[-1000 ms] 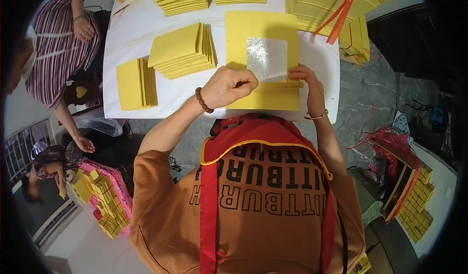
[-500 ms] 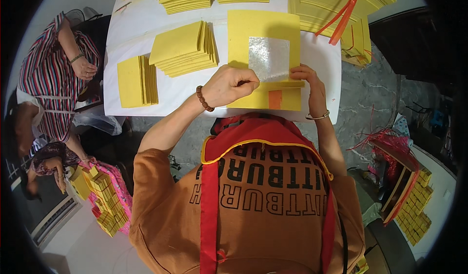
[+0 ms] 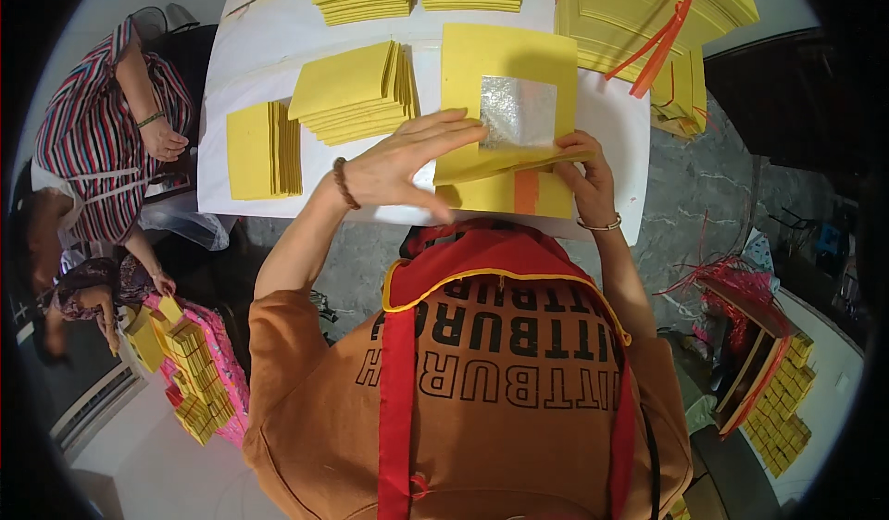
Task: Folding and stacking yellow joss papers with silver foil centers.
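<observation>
Yellow sheet (image 3: 461,71) on white table (image 3: 255,66), btwn both hands; raised fold (image 3: 519,162) runs roughly L–R.
R hand (image 3: 590,174) is nearer: fold's R end btwn thumb & fingers. L hand (image 3: 394,166) spread, grips nothing, at sheet's L side; contact unclear. Silver square (image 3: 511,108) just beyond fold.

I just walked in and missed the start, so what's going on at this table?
A person in a red apron is handling a yellow sheet bearing a silver square. Their right hand grips the right end of a raised flap on it; the left hand is spread open, fingers over the sheet's left side. Folded yellow stacks lie nearby on the white table.
</observation>
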The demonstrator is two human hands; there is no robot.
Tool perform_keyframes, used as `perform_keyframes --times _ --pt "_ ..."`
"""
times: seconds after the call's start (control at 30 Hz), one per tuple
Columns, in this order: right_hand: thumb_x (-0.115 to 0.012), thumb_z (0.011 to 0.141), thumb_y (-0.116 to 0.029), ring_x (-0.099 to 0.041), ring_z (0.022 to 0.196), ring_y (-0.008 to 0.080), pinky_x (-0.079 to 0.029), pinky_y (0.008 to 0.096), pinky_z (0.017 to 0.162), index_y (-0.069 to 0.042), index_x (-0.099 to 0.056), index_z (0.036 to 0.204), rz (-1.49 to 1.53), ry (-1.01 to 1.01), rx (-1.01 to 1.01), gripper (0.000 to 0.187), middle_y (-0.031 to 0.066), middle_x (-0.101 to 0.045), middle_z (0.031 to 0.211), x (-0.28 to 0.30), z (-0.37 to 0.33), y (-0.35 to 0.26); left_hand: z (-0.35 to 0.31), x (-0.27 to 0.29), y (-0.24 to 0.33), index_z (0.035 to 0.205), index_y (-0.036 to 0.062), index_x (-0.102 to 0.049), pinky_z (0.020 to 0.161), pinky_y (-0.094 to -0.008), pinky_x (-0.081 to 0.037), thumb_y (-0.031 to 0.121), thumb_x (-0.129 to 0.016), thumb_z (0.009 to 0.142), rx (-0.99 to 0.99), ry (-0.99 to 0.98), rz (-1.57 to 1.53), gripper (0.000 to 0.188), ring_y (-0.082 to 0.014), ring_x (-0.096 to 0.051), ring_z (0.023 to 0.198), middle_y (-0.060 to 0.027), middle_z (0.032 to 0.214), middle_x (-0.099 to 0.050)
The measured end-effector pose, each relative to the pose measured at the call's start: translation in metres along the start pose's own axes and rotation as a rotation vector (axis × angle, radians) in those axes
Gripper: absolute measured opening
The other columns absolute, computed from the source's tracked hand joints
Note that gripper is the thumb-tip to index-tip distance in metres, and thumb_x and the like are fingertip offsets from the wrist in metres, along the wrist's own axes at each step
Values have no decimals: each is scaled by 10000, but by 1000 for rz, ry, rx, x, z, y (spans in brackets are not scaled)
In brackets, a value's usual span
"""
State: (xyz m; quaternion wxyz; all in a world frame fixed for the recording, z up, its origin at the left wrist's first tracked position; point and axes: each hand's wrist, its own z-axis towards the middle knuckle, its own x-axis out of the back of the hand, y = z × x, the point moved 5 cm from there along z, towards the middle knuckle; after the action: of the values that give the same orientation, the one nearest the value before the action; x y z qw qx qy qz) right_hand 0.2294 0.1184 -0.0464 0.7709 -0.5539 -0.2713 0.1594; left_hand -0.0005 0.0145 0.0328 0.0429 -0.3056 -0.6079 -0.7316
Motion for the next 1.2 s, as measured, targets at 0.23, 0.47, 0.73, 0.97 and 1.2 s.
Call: perform_keyframes --times 0.23,0.47,0.73,0.97,1.2 --pt "-690 720 -118 -410 1239 271 -304 421 1008 -164 -627 1057 -424 -80 308 345 59 -515 1268 8 9 -49 0 -17 23 1125 111 -615 926 -395 -382 87 -567 771 -194 239 793 359 -219 -529 1127 -41 1179 -598" --pt "-602 782 -224 -359 1307 218 -171 526 1059 -225 -564 1201 -804 -741 468 421 -36 -483 1344 -12 5 -83 -14 -28 36 999 61 -639 836 -319 -462 89 -581 733 -319 258 760 274 -215 -590 978 -82 1053 -625" --pt "-573 844 -235 -427 1254 249 -205 459 1084 -150 -547 1200 -491 -811 202 366 18 -556 1248 -12 15 -84 -17 -26 24 987 28 -627 741 -335 -488 171 -605 807 -184 289 526 231 -243 -631 854 -106 941 -652" --pt "-591 867 -158 -581 1022 209 -472 300 824 -10 -529 1190 -12 -400 -482 361 139 -606 1110 -3 18 -46 8 -5 -2 984 5 -578 607 -417 -458 226 -517 908 365 347 188 241 -368 -586 705 -206 775 -593" --pt "-678 797 -90 -584 910 143 -470 255 756 12 -534 1199 274 74 -310 438 106 -597 1027 -3 29 -44 24 7 -21 990 -3 -597 532 -421 -424 279 -554 885 520 387 118 304 -354 -556 565 -190 618 -566"
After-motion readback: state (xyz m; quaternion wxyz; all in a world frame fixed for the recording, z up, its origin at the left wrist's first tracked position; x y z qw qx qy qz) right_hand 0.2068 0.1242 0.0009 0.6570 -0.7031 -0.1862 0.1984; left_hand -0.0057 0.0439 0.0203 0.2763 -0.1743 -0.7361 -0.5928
